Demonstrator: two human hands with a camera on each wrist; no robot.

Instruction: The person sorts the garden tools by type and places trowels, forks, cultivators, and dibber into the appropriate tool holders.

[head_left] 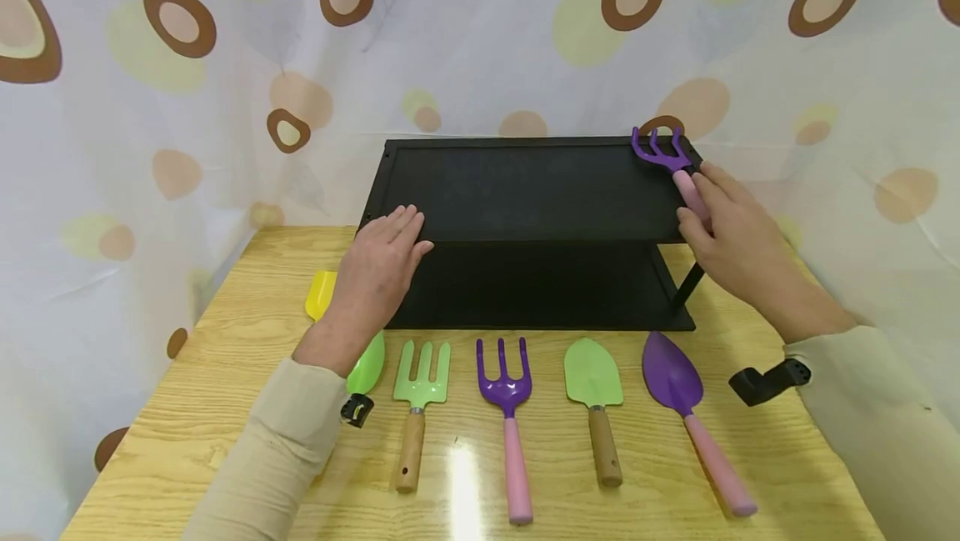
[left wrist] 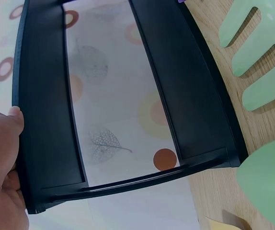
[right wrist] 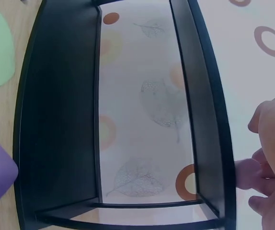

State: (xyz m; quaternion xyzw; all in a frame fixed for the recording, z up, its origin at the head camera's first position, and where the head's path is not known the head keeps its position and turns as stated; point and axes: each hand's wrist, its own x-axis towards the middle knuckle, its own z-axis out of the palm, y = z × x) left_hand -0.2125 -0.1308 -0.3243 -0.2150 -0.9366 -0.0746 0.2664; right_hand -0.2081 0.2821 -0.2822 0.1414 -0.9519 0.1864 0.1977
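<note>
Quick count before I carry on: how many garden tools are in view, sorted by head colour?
Purple: 3 (purple rake, purple fork, purple trowel)
Green: 3 (green fork, wood-handled green trowel, green blade, partly hidden)
Yellow: 1 (yellow blade, partly hidden)
Total: 7

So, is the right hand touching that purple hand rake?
Touching: the head view shows the right hand gripping the purple hand rake by its pink handle.
</note>
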